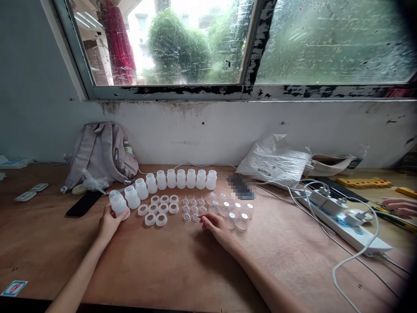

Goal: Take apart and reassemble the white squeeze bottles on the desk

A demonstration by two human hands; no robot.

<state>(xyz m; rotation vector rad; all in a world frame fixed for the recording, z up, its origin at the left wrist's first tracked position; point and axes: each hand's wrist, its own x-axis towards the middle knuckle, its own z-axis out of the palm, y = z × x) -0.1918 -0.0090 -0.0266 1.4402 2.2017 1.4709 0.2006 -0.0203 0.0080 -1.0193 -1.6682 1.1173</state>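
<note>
The right hand point(217, 227), fingers narrowed, any grip impossible to tell, lies at the near-right corner of the clear, round, teat-shaped pieces point(194, 209); the left hand point(109, 224), farther from these, clasps a frosted-white, waisted plastic bottle point(117, 202) leaning leftward.

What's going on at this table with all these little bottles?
Someone's left hand holds a tilted white bottle at the left end of a curved row of open bottles. The right hand is at the clear teat-shaped pieces; whether it grips one isn't clear. White rings lie left of those pieces, clear caps right of them.
</note>
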